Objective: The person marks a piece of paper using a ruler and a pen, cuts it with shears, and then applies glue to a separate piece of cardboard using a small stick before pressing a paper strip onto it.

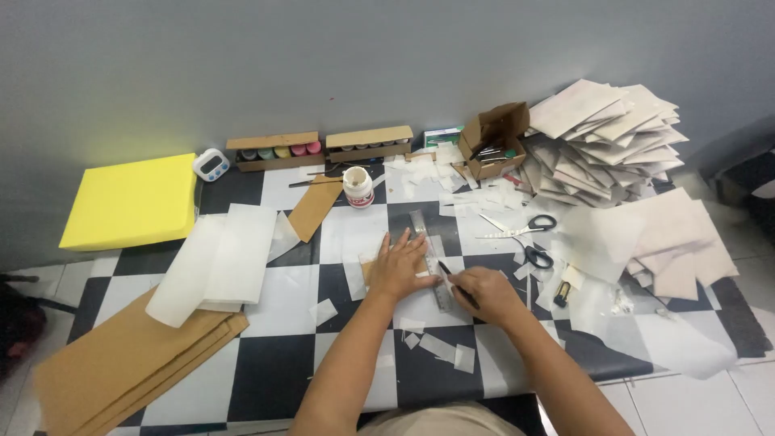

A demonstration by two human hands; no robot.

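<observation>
The left hand (398, 266) presses flat on the metal ruler (429, 257); just beside it, the right hand (487, 292) grips a pen-like tool (457, 284).

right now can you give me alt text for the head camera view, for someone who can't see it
A person's left hand presses a metal ruler flat on a black-and-white checkered surface while the right hand holds a dark pen-like tool against its edge. Paper scraps, scissors, a white jar, brown card sheets and a yellow block lie around.
</observation>
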